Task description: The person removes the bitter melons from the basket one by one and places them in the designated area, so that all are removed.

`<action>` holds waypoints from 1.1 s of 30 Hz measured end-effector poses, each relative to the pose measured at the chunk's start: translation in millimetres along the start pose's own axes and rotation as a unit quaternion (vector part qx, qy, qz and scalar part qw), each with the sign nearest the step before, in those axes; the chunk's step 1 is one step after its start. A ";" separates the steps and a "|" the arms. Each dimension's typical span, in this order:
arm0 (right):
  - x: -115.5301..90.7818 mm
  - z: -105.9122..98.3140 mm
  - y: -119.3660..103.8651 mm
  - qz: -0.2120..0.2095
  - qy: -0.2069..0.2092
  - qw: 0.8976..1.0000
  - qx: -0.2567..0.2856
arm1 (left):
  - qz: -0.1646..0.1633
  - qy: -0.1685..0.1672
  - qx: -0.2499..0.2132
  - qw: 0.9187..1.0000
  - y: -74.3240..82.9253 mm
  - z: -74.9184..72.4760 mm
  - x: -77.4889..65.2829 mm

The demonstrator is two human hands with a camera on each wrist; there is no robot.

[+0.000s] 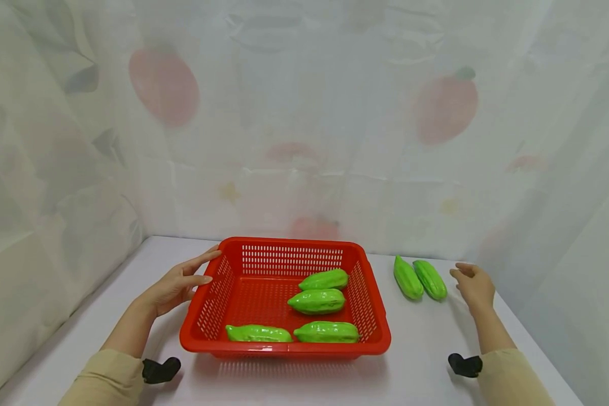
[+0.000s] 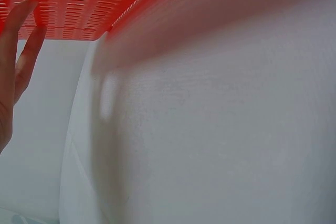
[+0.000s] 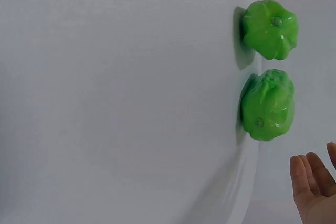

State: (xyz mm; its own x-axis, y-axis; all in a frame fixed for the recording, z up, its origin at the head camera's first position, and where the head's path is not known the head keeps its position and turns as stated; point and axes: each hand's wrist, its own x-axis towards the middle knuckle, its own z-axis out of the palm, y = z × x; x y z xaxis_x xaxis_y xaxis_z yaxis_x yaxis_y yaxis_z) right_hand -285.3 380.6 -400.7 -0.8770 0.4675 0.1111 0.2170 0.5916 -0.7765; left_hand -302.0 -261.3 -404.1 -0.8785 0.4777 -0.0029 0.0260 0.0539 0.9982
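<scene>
A red plastic basket (image 1: 286, 348) with slotted walls stands on the table. In it lie several green ridged gourds (image 1: 317, 301), two by the right wall and two along the near wall. My left hand (image 1: 175, 286) is at the basket's left side, fingers extended against the rim; the left wrist view shows its fingers (image 2: 32, 51) by the slotted outer wall (image 2: 68, 3). Right of the basket, two more gourds (image 1: 408, 278) lie side by side on the table. Just right of them hovers my right hand (image 1: 476, 286), fingers loosely bent, holding nothing.
The white table (image 1: 416, 349) ends at a pale curtain (image 1: 304, 141) with faded fruit prints behind the basket. Similar sheets hang at the left and right sides. A black strap piece (image 1: 161, 370) sits on each wrist.
</scene>
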 end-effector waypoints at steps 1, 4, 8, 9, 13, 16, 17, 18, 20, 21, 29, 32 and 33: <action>-0.1 0.0 -1.5 0.000 -0.001 1.000 0.010 | 0.000 0.000 0.000 1.000 0.0 0.0 -0.1; -0.9 0.8 -7.3 -0.004 -0.005 0.999 0.032 | 0.000 0.000 -0.001 1.000 0.1 0.2 -0.2; -3.4 3.0 -18.0 -0.012 -0.017 0.998 0.053 | -0.002 0.001 0.002 1.000 0.6 0.8 -0.4; -4.3 3.8 -21.2 -0.015 -0.020 0.998 0.057 | -0.002 0.002 0.003 1.000 0.7 1.0 -0.4; -8.0 5.9 -34.3 -0.028 -0.031 0.997 0.067 | -0.003 0.003 0.004 1.000 0.8 1.2 -0.5; -10.2 6.7 -43.1 -0.044 -0.038 0.995 0.081 | -0.002 0.002 0.006 1.000 0.6 0.8 -0.5; -11.2 7.0 -46.0 -0.050 -0.042 0.994 0.084 | -0.002 0.002 0.006 1.000 0.5 0.6 -0.5; -11.8 7.2 -48.6 -0.056 -0.047 0.993 0.088 | -0.002 0.002 0.007 1.000 0.4 0.4 -0.5; -12.9 8.0 -53.9 -0.068 -0.054 0.992 0.094 | -0.002 0.002 0.007 1.000 0.0 0.1 -0.6; -13.9 8.6 -56.8 -0.074 -0.058 0.991 0.096 | -0.002 0.002 0.006 1.000 -0.2 -0.1 -0.6; -29.7 14.2 -87.1 -0.112 -0.110 0.980 0.121 | -0.001 0.001 0.006 1.000 -0.3 0.1 -0.7; -36.8 17.5 -99.7 -0.130 -0.127 0.975 0.125 | -0.001 -0.001 0.006 1.000 0.0 0.0 -0.9; -39.2 18.9 -103.8 -0.136 -0.132 0.973 0.128 | -0.001 -0.001 0.006 1.000 -0.1 -0.2 -0.9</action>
State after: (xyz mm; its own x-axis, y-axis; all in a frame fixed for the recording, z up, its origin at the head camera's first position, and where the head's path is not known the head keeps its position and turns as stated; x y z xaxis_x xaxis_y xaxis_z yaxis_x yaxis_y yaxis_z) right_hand -281.5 288.5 -336.2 -0.9741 0.1110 0.1972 -0.1231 0.4714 -0.8733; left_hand -301.3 -261.9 -404.2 -0.8778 0.4790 -0.0048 0.0299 0.0647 0.9975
